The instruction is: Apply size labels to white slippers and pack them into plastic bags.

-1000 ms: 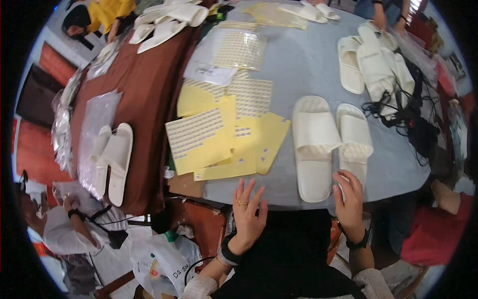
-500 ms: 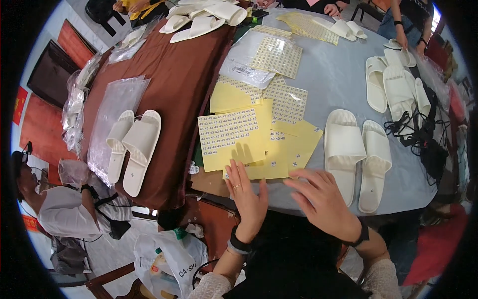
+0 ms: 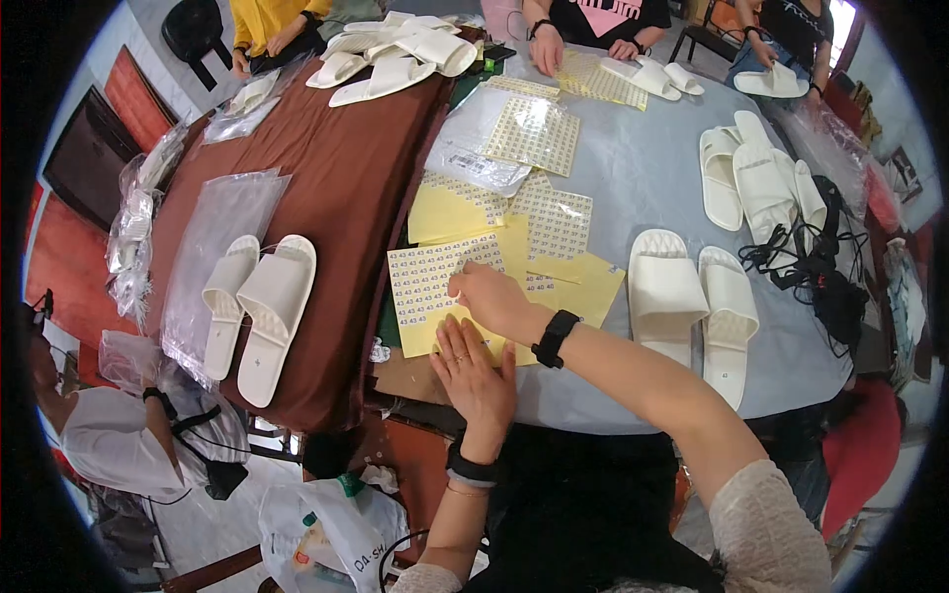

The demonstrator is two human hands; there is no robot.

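My left hand (image 3: 473, 371) lies flat over the lower edge of a yellow sheet of small printed stickers (image 3: 420, 282), its fingers stretched out. Curled over the same sheet is my right hand (image 3: 494, 299), its fingers bent together at the sticker rows; whatever is between the fingertips is too small to make out. Other yellow sticker sheets (image 3: 559, 222) lie under and behind it, partly hidden by my right forearm. To the right of that forearm, a pair of white slippers (image 3: 667, 287) rests on the grey-covered table (image 3: 633, 168).
Another white slipper pair (image 3: 277, 306) lies by clear plastic bags (image 3: 219, 217) on the brown-covered table (image 3: 366, 188). More slippers (image 3: 761, 178) and tangled black cords (image 3: 811, 267) are at the right. Several people stand or sit around; one person's hand (image 3: 766, 54) is by a slipper.
My right hand has moved left from the table's near edge onto the sticker sheet, its fingers closing. My left hand has settled on the sheet's lower edge. The view has shifted slightly.
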